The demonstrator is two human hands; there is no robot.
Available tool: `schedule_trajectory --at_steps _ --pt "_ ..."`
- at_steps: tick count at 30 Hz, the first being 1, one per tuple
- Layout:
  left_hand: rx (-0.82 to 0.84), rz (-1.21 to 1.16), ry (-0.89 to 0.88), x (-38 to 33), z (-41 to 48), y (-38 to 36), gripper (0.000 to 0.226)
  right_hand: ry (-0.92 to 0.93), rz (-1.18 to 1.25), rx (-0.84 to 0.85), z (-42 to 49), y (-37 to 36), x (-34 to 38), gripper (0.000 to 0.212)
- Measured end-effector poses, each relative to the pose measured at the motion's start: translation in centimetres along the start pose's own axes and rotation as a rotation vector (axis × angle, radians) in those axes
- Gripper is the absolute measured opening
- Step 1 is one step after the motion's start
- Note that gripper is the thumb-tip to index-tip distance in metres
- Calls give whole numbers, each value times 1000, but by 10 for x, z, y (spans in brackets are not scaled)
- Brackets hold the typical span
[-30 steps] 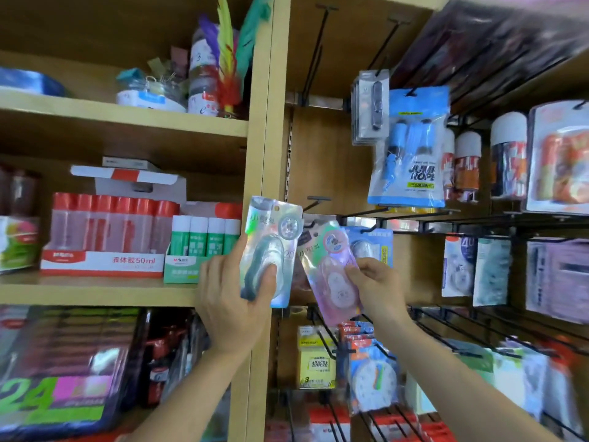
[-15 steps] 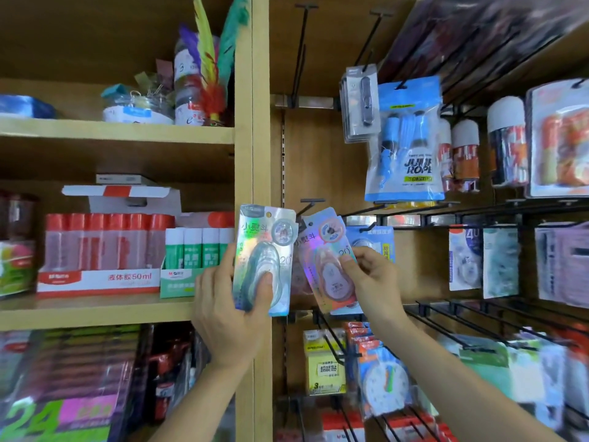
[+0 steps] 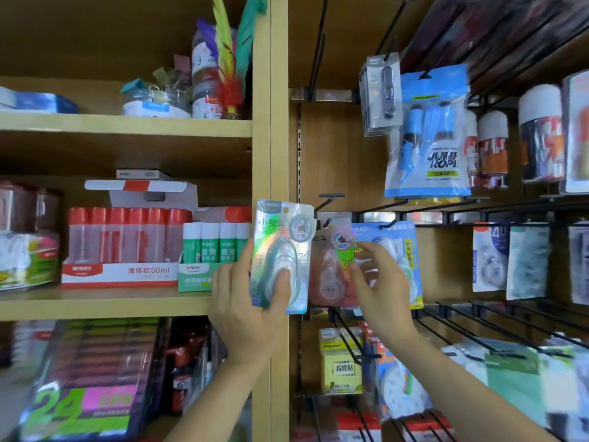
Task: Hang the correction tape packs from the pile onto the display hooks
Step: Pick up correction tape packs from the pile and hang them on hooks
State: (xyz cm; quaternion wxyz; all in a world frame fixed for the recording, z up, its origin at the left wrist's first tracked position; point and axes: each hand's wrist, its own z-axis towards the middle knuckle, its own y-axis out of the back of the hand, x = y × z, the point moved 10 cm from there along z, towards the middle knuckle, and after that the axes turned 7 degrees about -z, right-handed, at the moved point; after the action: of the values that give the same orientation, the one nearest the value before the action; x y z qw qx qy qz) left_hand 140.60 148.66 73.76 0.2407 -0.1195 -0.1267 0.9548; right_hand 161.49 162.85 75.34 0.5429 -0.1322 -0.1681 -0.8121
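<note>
- As a person reaches into a stationery display, the left grip [image 3: 245,301] grasps a silver-green correction tape pack [image 3: 282,250], thumb pressed on its clear blister, fingers behind the card
- That pack stands upright in front of the wooden upright [image 3: 277,122], off the right end of the middle shelf [image 3: 105,303], not yet hung
- A pink correction tape pack [image 3: 328,275] sits just right of it, its top below the leftmost display hook [image 3: 325,203]; blur hides whether it hangs there
- The right grip [image 3: 379,295] is at the pink pack's right edge; whether it pinches the card cannot be told
- A blue pack [image 3: 398,237] hangs behind that grip
</note>
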Motion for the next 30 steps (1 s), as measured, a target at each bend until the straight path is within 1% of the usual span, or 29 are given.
schedule_trajectory --at_steps 1,3,4,5,7,9,14,17,20,24,26,28,30 --pt "-2 -7 7 0 0 0 57 136 -77 -13 -2 3 15 30" --pt "-10 -22 13 0 0 1 57 387 -305 13 -7 -4 35 37" --pt "-13 -30 13 0 0 2 56 464 -427 26 -8 -9 38 38" --pt "-18 -36 13 0 0 2 55 501 -529 30 -8 -13 37 40" --pt "-31 -44 10 0 0 4 55 504 -680 32 -4 -17 28 44" --pt "-40 -51 -2 -2 0 5 54 506 -757 59 1 -22 22 52" --pt "-38 -49 -22 -3 -1 5 55 647 -881 239 6 -54 17 65" --pt "-42 -45 -17 -3 -2 4 55 621 -936 298 13 -70 6 71" --pt "-46 -53 -20 -3 -2 4 57 604 -997 365 18 -89 -4 70" --pt "-40 -68 -4 -2 -2 3 60 579 -1008 410 24 -99 -7 70" --pt "-38 -65 0 -2 -3 4 61 549 -930 442 26 -97 -4 68" --pt "-40 -73 13 0 -3 4 58 468 -741 469 27 -88 -1 61" --pt "-44 -81 21 2 -3 5 56 318 -427 464 26 -70 6 50"
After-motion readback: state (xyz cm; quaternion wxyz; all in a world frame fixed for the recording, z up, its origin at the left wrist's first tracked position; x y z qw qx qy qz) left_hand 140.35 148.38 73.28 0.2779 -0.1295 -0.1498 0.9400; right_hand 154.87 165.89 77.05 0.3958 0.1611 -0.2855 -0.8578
